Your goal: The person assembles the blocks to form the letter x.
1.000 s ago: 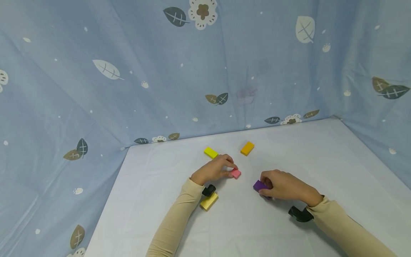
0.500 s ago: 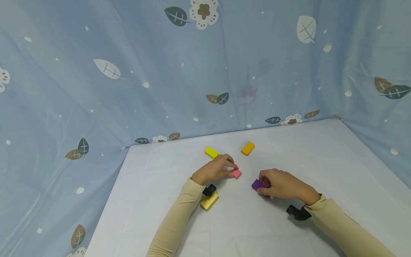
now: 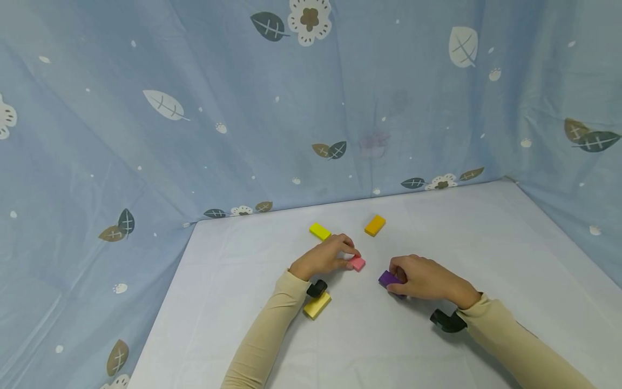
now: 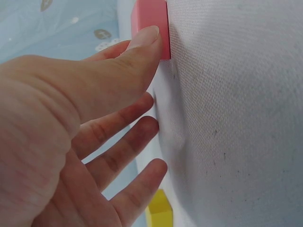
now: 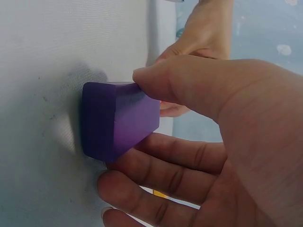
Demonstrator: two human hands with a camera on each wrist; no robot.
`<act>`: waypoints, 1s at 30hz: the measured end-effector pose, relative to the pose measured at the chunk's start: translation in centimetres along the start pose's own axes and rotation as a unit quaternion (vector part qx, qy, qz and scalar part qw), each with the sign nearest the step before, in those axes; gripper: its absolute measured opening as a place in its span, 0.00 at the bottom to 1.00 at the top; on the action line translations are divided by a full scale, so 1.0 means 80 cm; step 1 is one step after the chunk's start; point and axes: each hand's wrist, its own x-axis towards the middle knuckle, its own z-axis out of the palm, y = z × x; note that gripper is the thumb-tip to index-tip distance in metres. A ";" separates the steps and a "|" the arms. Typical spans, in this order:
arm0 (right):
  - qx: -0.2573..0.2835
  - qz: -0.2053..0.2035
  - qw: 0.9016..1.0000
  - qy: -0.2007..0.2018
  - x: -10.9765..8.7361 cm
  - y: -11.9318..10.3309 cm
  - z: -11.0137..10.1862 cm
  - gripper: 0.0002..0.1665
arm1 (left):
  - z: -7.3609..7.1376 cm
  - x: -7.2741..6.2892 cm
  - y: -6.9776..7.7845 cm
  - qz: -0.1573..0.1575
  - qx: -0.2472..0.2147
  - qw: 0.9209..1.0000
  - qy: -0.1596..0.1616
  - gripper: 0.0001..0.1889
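My left hand (image 3: 326,257) pinches a pink block (image 3: 358,263) between thumb and forefinger, low over the white table. In the left wrist view the thumb lies along the face of the pink block (image 4: 152,19), and the other fingers are spread loosely below. To the right, my right hand (image 3: 427,277) grips a purple block (image 3: 389,279) by its sides. The right wrist view shows the purple block (image 5: 120,120) close against the cloth, thumb on one side and fingers on the other. A short gap separates the purple block from the pink one.
A bright yellow block (image 3: 320,231) lies just behind the left hand, and an orange block (image 3: 375,225) lies farther right at the back. A pale yellow block (image 3: 317,306) sits beside the left wrist. A blue patterned curtain (image 3: 272,108) borders the white table (image 3: 233,281).
My right hand has slid a little to the left with the purple block, narrowing the gap to the pink block. The left hand has stayed in place.
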 end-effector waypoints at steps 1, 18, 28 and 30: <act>0.001 0.001 1.000 0.000 0.001 0.000 0.000 0.17 | 0.000 0.000 0.000 -0.002 -0.002 1.000 -0.001 0.16; 0.000 -0.002 1.000 0.001 0.007 -0.007 0.001 0.18 | -0.002 -0.001 0.002 0.004 0.002 1.000 -0.001 0.16; -0.004 0.003 1.000 0.000 0.013 -0.006 0.004 0.18 | -0.002 -0.001 0.003 -0.004 0.003 1.000 -0.003 0.16; -0.004 0.003 1.000 0.000 0.014 -0.006 0.004 0.18 | -0.002 -0.001 0.003 -0.004 0.001 1.000 -0.003 0.16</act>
